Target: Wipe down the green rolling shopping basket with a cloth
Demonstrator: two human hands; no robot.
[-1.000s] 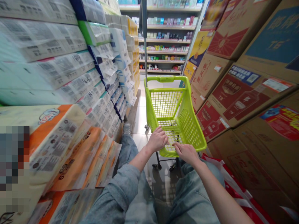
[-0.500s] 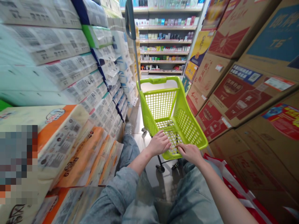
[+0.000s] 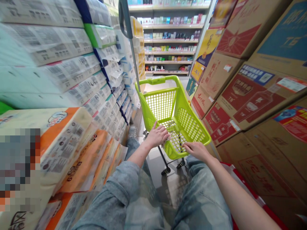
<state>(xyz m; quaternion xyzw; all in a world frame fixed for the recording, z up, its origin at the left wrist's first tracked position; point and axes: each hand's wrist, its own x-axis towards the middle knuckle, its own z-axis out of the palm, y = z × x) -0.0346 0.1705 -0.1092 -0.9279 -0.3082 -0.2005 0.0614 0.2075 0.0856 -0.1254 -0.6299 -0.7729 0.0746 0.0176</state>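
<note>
A lime-green plastic shopping cart (image 3: 144, 111) with a lattice basket and a tall grey handle stands before my knees, tilted to the left in view. My left hand (image 3: 157, 135) lies over the basket's near left rim, thumb raised. Beneath its curled fingers shows a small crumpled whitish thing, perhaps tissue, its edges blurred. Over the near right rim rests my right hand (image 3: 198, 150), its fingers bent inward around the edge. Nothing lies in the basket that I can make out.
Plastic-wrapped paper packs (image 3: 69, 134) are stacked along the left, close to my arm. Printed cardboard cartons (image 3: 256, 159) wall the right side. Shelves of small goods (image 3: 168, 40) stand at the far end. A red bag (image 3: 259, 201) sits beside my right leg.
The cart has shifted slightly left and away. My left hand has moved left and up along the rim, thumb lifting; my right hand has moved a little right.
</note>
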